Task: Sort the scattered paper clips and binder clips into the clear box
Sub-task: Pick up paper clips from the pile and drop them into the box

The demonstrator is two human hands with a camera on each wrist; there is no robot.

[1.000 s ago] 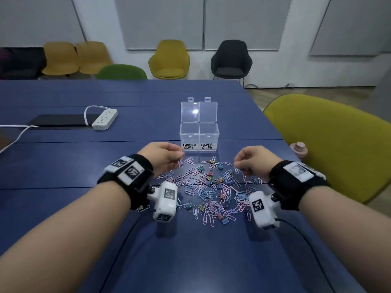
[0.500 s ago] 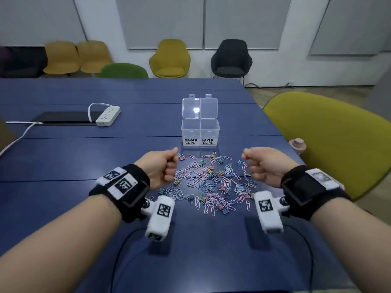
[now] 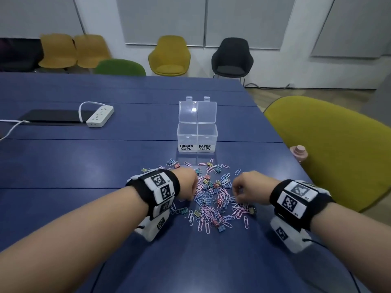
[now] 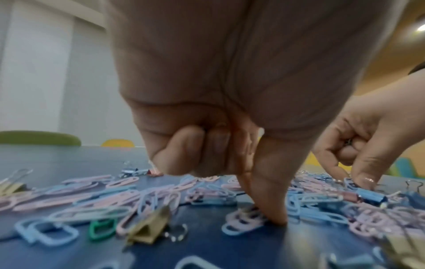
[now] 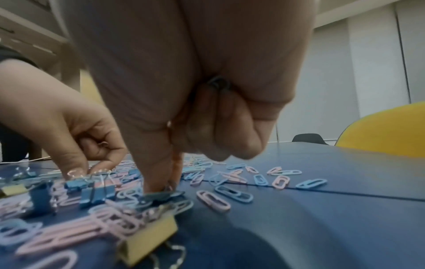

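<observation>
Head view: pastel pink and blue wire paper clips [image 3: 208,205], mixed with small coloured metal binder clips [image 3: 221,229], lie scattered on the dark blue table [image 3: 84,166], just in front of the clear plastic two-compartment box [image 3: 197,137]. The box stands with its lid raised; its front labels read BINDER CLIPS on the left and PAPER CLIPS on the right. Both compartments look empty.

The left hand [image 3: 187,183] is down at the left side of the scatter. In the left wrist view its thumb tip presses into pink and blue paper clips on the table, and the other fingers [image 4: 184,151] are curled into the palm; whether they enclose anything cannot be told.

The right hand [image 3: 248,188] is down at the right side. In the right wrist view its thumb and forefinger pinch at a dark clip on the table, and a wire loop shows among the curled fingers [image 5: 232,131].

A white power strip [image 3: 99,116] lies far left. A yellow-green chair [image 3: 330,149] stands beside the table on the right.
</observation>
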